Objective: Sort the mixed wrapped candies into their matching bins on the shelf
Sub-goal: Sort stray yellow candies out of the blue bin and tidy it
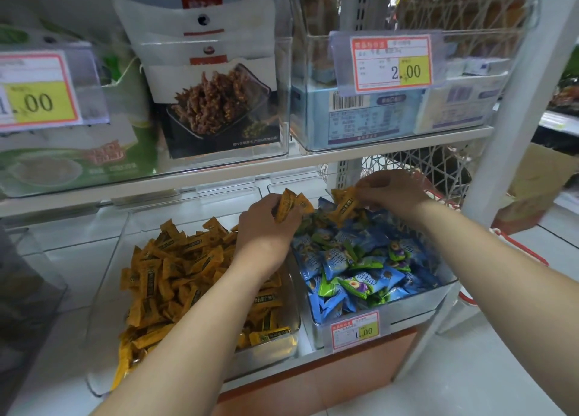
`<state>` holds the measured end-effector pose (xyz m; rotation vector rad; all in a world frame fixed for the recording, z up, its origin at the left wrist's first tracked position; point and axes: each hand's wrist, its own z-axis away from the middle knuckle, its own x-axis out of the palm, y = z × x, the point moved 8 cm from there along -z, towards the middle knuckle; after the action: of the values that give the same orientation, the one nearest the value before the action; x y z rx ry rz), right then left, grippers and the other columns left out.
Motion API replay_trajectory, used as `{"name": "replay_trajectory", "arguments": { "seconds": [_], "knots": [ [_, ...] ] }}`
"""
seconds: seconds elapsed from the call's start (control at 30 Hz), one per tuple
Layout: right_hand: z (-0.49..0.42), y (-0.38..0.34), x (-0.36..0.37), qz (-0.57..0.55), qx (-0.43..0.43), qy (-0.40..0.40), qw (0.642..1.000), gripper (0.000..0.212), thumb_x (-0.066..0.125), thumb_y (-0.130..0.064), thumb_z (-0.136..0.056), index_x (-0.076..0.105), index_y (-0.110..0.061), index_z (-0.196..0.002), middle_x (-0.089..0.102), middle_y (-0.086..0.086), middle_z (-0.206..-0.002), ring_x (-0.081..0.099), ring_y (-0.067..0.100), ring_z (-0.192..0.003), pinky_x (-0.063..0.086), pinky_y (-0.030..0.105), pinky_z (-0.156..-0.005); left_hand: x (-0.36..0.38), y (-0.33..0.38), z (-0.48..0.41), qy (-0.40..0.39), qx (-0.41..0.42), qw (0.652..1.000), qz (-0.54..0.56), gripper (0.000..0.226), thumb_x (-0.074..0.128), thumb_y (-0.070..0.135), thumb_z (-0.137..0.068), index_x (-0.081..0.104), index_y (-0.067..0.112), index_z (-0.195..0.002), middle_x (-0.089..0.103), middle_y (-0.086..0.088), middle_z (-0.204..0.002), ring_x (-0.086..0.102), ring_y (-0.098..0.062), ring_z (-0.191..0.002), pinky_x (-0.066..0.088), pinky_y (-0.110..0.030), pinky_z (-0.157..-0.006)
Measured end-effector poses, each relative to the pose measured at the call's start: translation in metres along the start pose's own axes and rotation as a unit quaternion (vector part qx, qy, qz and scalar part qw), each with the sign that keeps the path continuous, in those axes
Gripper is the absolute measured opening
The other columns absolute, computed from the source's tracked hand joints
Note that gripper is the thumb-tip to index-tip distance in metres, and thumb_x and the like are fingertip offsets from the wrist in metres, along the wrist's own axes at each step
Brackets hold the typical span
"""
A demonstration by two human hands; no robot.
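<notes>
1. The left hand (266, 230) reaches forward from a bare forearm, palm down, over the inner edge of the left bin (282, 351). Its fingers are curled around at least 2 orange candies (289, 204).
2. The right hand (396, 193) hangs over the back of the right bin (416, 306), wrist bent, with thumb and fingers pinching 1 orange candy (344, 204) just above the pile there.
3. 2 clear bins sit side by side on the lower shelf. The left holds an orange pile (175, 277). The right holds blue and green candies (360, 268), too many to count.
4. 3 price tags show. The tag on the right bin (355, 331) reads "1.00", the upper right tag (391, 63) reads "2.00", and the upper left tag (37, 92) shows ".00" with its first digit cut off. The smaller print is blurred.
</notes>
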<state>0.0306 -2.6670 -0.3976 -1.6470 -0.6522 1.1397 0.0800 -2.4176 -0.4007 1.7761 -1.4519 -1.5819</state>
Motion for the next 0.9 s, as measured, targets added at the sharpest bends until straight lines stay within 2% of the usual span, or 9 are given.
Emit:
{"name": "replay_trajectory", "arguments": {
  "seconds": [0.1,0.23,0.33,0.43,0.53,0.6,0.73,0.83,0.9],
  "knots": [
    [0.011,-0.001,0.005,-0.102,0.035,0.029,0.994,0.021,0.072,-0.005,-0.087,0.069,0.003,-0.106,0.076,0.003,-0.071,0.073,0.013,-0.061,0.051,0.017,-0.05,0.005,0.001,0.0,-0.007,-0.018,1.0,0.018,0.041,0.058,0.048,-0.093,0.064,0.011,-0.109,0.07,-0.007,-0.098,0.065,-0.028,-0.093,0.053,-0.044,-0.086],
    [0.04,-0.016,0.023,-0.219,0.048,0.019,0.974,0.021,0.07,-0.006,-0.089,0.065,0.003,-0.107,0.076,0.01,-0.081,0.075,0.021,-0.071,0.053,0.02,-0.054,0.002,0.006,0.001,0.013,-0.053,0.994,0.093,0.054,0.056,0.049,-0.094,0.059,0.005,-0.126,0.066,-0.015,-0.121,0.06,-0.034,-0.113,0.046,-0.048,-0.1],
    [0.067,-0.024,0.043,-0.222,0.059,-0.006,0.973,0.019,0.068,-0.005,-0.089,0.065,0.002,-0.106,0.077,0.014,-0.088,0.075,0.027,-0.08,0.056,0.031,-0.071,-0.006,0.014,0.007,0.03,-0.044,0.991,0.121,0.037,0.055,0.043,-0.096,0.061,0.014,-0.118,0.069,-0.003,-0.109,0.063,-0.024,-0.103,0.049,-0.035,-0.086],
    [0.089,-0.033,0.063,-0.237,0.068,-0.018,0.969,0.007,0.066,-0.007,-0.09,0.064,-0.007,-0.096,0.077,0.013,-0.088,0.075,0.027,-0.079,0.053,0.028,-0.066,-0.009,0.027,0.017,-0.002,0.001,0.996,0.091,0.02,0.052,0.041,-0.099,0.055,0.022,-0.103,0.065,0.001,-0.093,0.061,-0.016,-0.088,0.047,-0.034,-0.075],
    [0.097,-0.041,0.073,-0.241,0.064,0.001,0.968,0.007,0.067,-0.006,-0.088,0.062,-0.012,-0.087,0.076,0.015,-0.087,0.076,0.027,-0.077,0.049,0.026,-0.06,-0.014,0.028,0.023,-0.03,0.017,0.997,0.075,0.022,0.051,0.044,-0.099,0.052,0.023,-0.105,0.062,-0.003,-0.101,0.061,-0.018,-0.093,0.051,-0.04,-0.084],
    [0.099,-0.046,0.081,-0.249,0.064,0.008,0.966,0.008,0.068,-0.005,-0.087,0.064,-0.011,-0.088,0.076,0.013,-0.085,0.075,0.027,-0.077,0.051,0.026,-0.06,-0.019,0.023,0.028,-0.057,-0.006,0.992,0.109,0.022,0.054,0.048,-0.096,0.051,0.028,-0.105,0.065,-0.004,-0.1,0.065,-0.019,-0.089,0.057,-0.04,-0.076],
    [0.102,-0.054,0.104,-0.234,0.072,-0.043,0.969,0.025,0.071,-0.007,-0.086,0.067,0.001,-0.11,0.076,0.016,-0.097,0.075,0.029,-0.086,0.055,0.038,-0.081,-0.038,0.012,0.034,-0.056,-0.001,0.995,0.085,0.031,0.069,0.05,-0.086,0.05,0.03,-0.101,0.069,0.004,-0.088,0.066,-0.005,-0.072,0.053,-0.018,-0.058],
    [0.102,-0.06,0.112,-0.151,0.057,-0.093,0.982,0.017,0.069,-0.02,-0.09,0.074,-0.013,-0.105,0.077,0.006,-0.097,0.075,0.024,-0.088,0.055,0.031,-0.076,-0.062,-0.003,0.03,-0.026,-0.007,0.997,0.066,0.029,0.075,0.047,-0.081,0.056,0.03,-0.095,0.067,0.014,-0.083,0.062,0.006,-0.072,0.043,-0.007,-0.054],
    [0.099,-0.064,0.103,-0.09,0.016,-0.068,0.993,0.008,0.071,-0.025,-0.089,0.076,-0.022,-0.095,0.077,-0.004,-0.093,0.073,0.015,-0.088,0.054,0.019,-0.066,-0.075,-0.019,0.029,-0.02,-0.028,0.999,0.007,0.031,0.074,0.054,-0.08,0.053,0.035,-0.094,0.062,0.02,-0.086,0.058,0.005,-0.074,0.04,-0.013,-0.057]
  ]
}}
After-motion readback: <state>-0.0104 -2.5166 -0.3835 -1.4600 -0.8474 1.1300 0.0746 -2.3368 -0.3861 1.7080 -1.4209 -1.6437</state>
